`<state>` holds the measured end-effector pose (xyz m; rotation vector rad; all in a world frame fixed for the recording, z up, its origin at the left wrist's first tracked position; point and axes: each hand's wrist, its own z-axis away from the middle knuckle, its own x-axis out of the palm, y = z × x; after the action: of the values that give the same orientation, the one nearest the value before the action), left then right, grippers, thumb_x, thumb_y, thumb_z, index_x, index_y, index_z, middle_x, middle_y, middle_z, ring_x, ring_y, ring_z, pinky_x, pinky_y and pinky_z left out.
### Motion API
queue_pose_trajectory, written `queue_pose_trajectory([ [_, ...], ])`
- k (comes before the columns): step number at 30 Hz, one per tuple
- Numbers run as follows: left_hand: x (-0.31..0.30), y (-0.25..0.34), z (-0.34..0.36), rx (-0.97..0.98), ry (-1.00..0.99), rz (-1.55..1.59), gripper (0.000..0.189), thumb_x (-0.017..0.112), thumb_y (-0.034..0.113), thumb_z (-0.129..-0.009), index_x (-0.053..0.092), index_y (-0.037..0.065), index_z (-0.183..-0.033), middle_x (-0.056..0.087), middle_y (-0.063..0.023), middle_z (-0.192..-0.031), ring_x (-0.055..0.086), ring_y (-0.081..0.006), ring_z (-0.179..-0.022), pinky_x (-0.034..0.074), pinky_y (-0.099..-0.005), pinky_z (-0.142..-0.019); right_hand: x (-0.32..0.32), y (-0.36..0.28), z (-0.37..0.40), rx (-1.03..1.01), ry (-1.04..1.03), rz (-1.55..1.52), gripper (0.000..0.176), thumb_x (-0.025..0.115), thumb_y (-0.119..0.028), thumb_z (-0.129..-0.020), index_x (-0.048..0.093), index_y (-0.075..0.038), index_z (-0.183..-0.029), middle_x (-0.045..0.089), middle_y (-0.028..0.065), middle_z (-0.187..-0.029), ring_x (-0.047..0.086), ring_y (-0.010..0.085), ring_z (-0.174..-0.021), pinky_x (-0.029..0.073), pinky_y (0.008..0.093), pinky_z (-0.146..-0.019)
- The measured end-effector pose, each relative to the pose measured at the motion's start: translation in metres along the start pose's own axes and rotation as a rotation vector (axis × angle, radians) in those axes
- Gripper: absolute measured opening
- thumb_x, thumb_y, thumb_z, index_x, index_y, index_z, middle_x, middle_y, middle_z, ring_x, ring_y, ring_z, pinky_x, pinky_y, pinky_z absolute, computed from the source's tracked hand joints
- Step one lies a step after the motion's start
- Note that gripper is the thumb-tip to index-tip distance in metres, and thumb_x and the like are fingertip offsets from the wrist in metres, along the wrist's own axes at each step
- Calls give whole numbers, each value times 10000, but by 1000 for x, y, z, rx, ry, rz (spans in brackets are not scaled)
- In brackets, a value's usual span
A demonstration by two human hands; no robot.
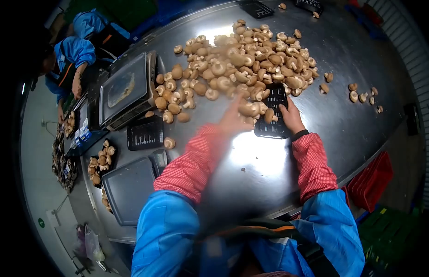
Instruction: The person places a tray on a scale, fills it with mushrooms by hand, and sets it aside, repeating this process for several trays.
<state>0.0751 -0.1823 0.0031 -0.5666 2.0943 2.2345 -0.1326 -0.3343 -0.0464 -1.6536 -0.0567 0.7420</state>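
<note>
The tray (272, 129) lies just right of the left hand (234, 118), its long axis running away from the person toward the pile (275, 60) — and the right hand (294, 117) is at its right edge, thumb over the rim, its other fingers hidden. Mushrooms (248, 110) sit between the left fingers and the tray's left side; that hand is blurred — whether it pinches them I cannot tell.
</note>
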Motion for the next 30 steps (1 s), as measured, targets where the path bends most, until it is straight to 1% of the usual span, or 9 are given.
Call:
queue_pose_trajectory([
  [4, 40, 22, 9, -38, 104, -131, 1085, 878, 89, -575, 291, 80, -1488, 475, -211, -1346, 455, -353, -1292, 387, -389, -1085, -5, -5, 10, 94, -6, -91, 367, 506, -289, -995, 553, -39, -1259, 676, 207, -1030, 651, 324, -968, 486, 360, -858],
  [8, 69, 41, 22, 141, 187, -195, 1045, 875, 103, -589, 309, 99, -1467, 458, -221, -1333, 497, -390, -1193, 413, -424, -1023, -3, 11, 33, 188, 25, -320, 407, 450, -345, -1027, 573, 7, -1194, 655, 143, -1007, 607, 231, -923, 467, 334, -858],
  [11, 85, 64, 44, 134, 185, -420, 1032, 879, 231, -614, 312, 114, -1468, 446, -214, -1357, 483, -404, -1185, 423, -456, -982, 2, -19, 67, 344, 63, -732, 413, 400, -357, -1051, 553, 7, -1170, 624, 104, -1031, 590, 180, -936, 468, 309, -843],
  [16, 94, 79, 76, 191, 195, -679, 1044, 859, 387, -638, 309, 73, -1467, 377, -258, -1426, 432, -436, -1247, 402, -480, -1022, 16, -37, 113, 385, 160, -882, 462, 378, -385, -1054, 493, 8, -1268, 580, 113, -1161, 580, 182, -1034, 473, 319, -903],
  [20, 83, 65, 96, -22, 240, 169, 975, 825, 282, -720, 273, 59, -1493, 360, -252, -1449, 406, -358, -1323, 394, -447, -1051, 20, -46, 141, 344, 167, -968, 463, 358, -382, -1062, 487, 3, -1285, 579, 104, -1151, 569, 168, -1039, 468, 314, -907],
  [21, 75, 65, 103, -39, 311, 173, 858, 746, 235, -823, 255, 90, -1511, 434, -245, -1392, 449, -300, -1300, 414, -395, -1031, 21, -47, 150, 328, 163, -965, 459, 353, -379, -1064, 489, 1, -1282, 581, 100, -1141, 565, 162, -1030, 466, 313, -903],
  [24, 52, 66, 108, -312, 202, 371, 757, 674, 248, -896, 255, 132, -1516, 546, -213, -1263, 539, -273, -1201, 451, -369, -986, 30, -58, 171, 323, 192, -904, 453, 343, -372, -1069, 492, 5, -1272, 587, 97, -1108, 559, 160, -1001, 454, 303, -903],
  [25, 53, 66, 113, -317, 178, 261, 658, 643, 290, -930, 326, 137, -1486, 627, -135, -1076, 613, -228, -1026, 488, -337, -902, 34, -62, 177, 319, 194, -858, 454, 344, -371, -1069, 491, 7, -1272, 587, 98, -1107, 558, 163, -1003, 451, 302, -907],
  [30, 49, 59, 137, -246, 192, 182, 570, 640, 220, -931, 420, 113, -1446, 610, -43, -937, 585, -113, -878, 486, -260, -810, 40, -58, 194, 169, 156, -618, 494, 369, -396, -1057, 477, 21, -1297, 596, 127, -1097, 572, 194, -992, 458, 335, -881],
])
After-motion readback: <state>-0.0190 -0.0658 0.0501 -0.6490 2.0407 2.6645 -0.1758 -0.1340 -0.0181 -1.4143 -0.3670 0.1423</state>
